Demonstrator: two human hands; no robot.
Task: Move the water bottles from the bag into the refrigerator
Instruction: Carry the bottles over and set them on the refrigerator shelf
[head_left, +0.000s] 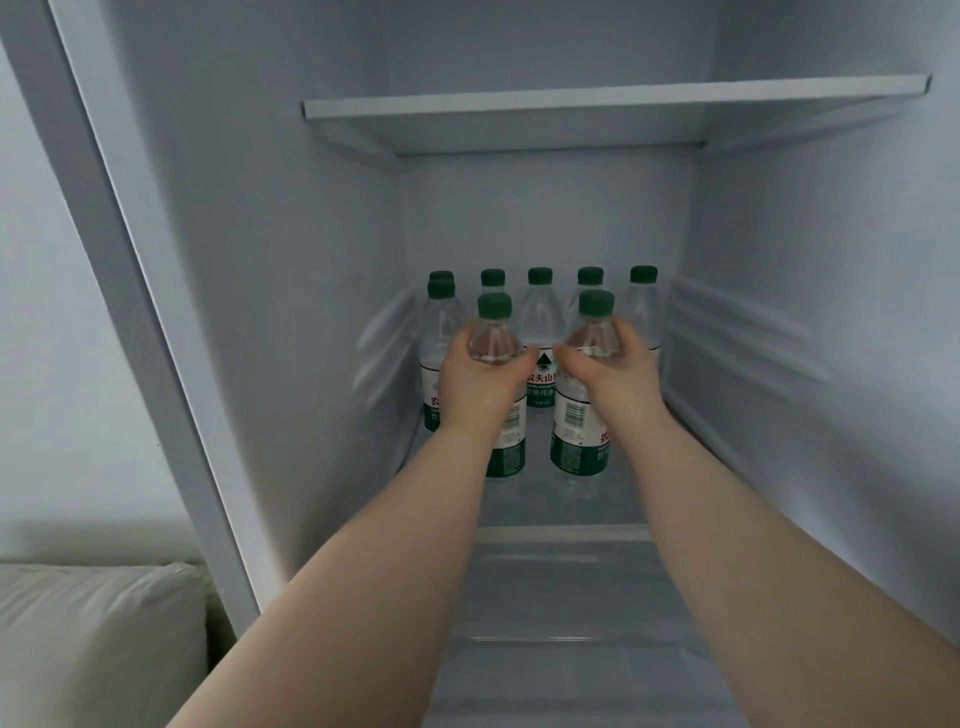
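Note:
Inside the open refrigerator, several clear water bottles with green caps and green-white labels stand in a row at the back of a glass shelf (561, 535). My left hand (478, 379) grips the shoulder of a front-left bottle (495, 312). My right hand (608, 371) grips a front-right bottle (596, 306). Both held bottles are upright, their bases at or just above the shelf, in front of the back row's middle bottle (540, 312). The bag is out of view.
An upper white shelf (613, 98) spans the compartment above the bottles. The refrigerator's left frame (156, 312) runs diagonally down. A pale cushion (93, 639) lies at the lower left, outside the refrigerator. Ribbed side walls flank the bottle shelf.

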